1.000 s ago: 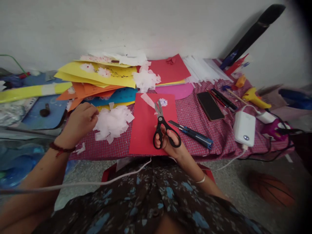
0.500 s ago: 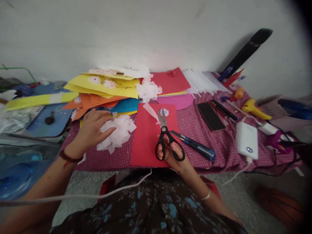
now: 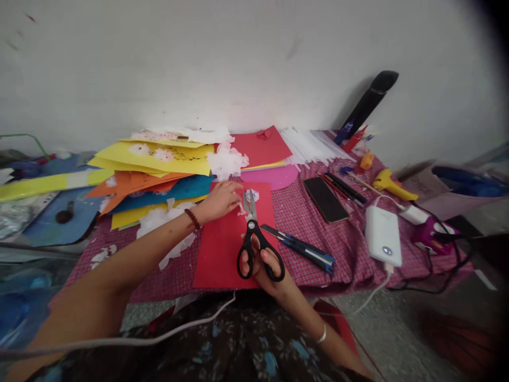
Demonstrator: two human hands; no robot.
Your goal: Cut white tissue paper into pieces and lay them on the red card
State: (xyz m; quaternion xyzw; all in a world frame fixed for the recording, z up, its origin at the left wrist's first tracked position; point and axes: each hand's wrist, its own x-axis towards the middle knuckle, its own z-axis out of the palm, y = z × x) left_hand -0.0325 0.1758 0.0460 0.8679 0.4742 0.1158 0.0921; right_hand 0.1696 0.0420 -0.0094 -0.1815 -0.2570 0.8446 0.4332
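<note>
My right hand grips a pair of black-handled scissors, fingers through the loops and blades slightly apart, pointing away from me. Beneath lies a red paper sheet. My left hand reaches over the sheet's far left part, fingers loosely bent and apart. It covers most of a torn white paper strip; whether the fingertips touch the strip is hidden. Just beyond the blades is a small white cut-out with purple marks. A pile of white paper pieces sits partly behind my left forearm.
A blue utility knife with its blade out lies right of the sheet. Further right are a phone, pens, a white power bank with cables and a yellow glue gun. Coloured papers are stacked at the back left.
My left hand has moved right, from above the white paper pile onto the red sheet, over the white strip. The scissors stay in my right hand. The camera view has shifted.
</note>
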